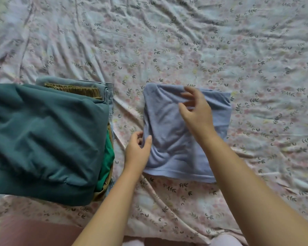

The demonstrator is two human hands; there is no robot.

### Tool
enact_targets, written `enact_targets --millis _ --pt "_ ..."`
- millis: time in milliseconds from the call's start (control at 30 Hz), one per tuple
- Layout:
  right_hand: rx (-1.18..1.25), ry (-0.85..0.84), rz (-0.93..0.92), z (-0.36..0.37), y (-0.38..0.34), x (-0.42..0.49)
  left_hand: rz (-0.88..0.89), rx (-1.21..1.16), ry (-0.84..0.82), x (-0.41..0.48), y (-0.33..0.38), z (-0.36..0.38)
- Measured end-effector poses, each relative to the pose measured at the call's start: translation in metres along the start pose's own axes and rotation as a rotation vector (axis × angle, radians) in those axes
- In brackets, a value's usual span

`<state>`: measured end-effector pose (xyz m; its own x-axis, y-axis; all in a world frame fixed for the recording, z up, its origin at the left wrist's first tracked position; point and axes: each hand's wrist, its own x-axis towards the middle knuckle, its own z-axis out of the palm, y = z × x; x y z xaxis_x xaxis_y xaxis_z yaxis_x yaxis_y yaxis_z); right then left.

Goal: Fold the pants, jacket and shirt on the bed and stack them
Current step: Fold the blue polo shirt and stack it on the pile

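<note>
Left hand (138, 150) pinches left edge of folded lavender-blue jersey shirt (169, 132); right hand (196, 111) over far fold, fingers loosely spread, gripping nothing; best flatten creases before lifting onto teal-topped clothes pile (43, 139).

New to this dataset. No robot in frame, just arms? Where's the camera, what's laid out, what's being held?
There is no machine here. A person works with bare hands, and the one picture comes from a camera worn on the head, looking forward and down, so both hands are the wearer's own.

A folded light blue shirt lies on the floral bed sheet. The left hand pinches the shirt's left edge. The right hand is over its far part with fingers loosely curled; whether it grips cloth is unclear.

To the left, folded clothes are piled up. A teal jacket is on top, and light denim pants, an olive ribbed garment and a bright green cloth show at the edges beneath it.
</note>
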<state>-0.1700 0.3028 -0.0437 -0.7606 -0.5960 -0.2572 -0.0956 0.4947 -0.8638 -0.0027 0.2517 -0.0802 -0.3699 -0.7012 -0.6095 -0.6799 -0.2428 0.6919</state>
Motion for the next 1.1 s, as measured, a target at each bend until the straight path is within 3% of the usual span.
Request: enact_targets --millis 100,200,433,533,633,700,800,933,1100 --pt "-0.293 0.216 0.132 -0.035 0.046 -0.029 0.046 -0.034 0.008 0.014 0.013 -0.001" --pt "-0.403 0.271 0.353 -0.053 0.074 -0.046 0.115 -0.028 0.016 0.026 0.024 0.000" --pt "-0.234 0.121 0.335 -0.057 0.085 -0.028 0.388 0.191 -0.020 0.027 0.042 0.006" --pt "-0.037 0.010 0.402 -0.078 0.095 -0.024 0.520 0.248 0.016 0.020 0.045 0.011" --pt "0.265 -0.092 0.580 -0.094 0.097 -0.019 0.468 0.167 -0.009 0.019 0.042 0.020" --pt "0.313 -0.159 0.631 -0.101 0.093 -0.014 0.384 0.126 -0.048 0.024 0.037 0.024" --pt "0.118 -0.051 0.514 -0.099 0.086 -0.005 0.346 0.124 -0.040 0.031 0.038 0.023" --pt "-0.185 0.124 0.308 -0.073 0.075 0.008 0.423 0.132 0.035 0.044 0.055 0.029" --pt "-0.163 0.287 0.163 -0.074 0.082 0.033 0.536 0.313 0.088 0.059 0.068 0.040"
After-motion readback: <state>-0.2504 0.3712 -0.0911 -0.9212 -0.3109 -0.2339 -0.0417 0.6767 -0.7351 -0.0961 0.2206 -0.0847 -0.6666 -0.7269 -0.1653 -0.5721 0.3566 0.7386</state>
